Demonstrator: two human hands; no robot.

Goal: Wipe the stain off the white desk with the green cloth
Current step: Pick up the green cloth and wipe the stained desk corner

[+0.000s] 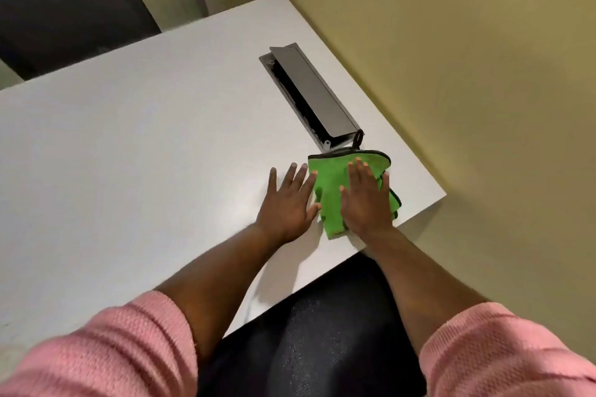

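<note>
Two hands are on the white desk (129, 138), and one green cloth (335, 184) lies under and beside them, at the right of the middle of the frame, close to the front edge of the desk and near its right corner. One cloth only, one desk, and one metal cable box (309, 97) set into the desk top, with its grey lid tilted up. The cloth is folded and has a dark border; a small dark loop at its far edge lies touching the near end of the cable box.

The right hand (366, 200) lies flat on top of the cloth, palm down. Its fingers are stretched out and only a little spread; they grip nothing, they only press on the fabric. The left hand (287, 200) lies flat on the bare desk just to the left of the cloth. Its fingers are wide open, and the fingers nearest to the cloth touch its left border. This hand also holds nothing.

Both forearms are bare, and two pink knitted sleeves (96, 348) fill the lower corners of the frame. Between the arms, under the desk edge, dark trousers (322, 332) are seen. I cannot make out any stain on the desk. A yellowish wall (451, 42) stands along the right side.
</note>
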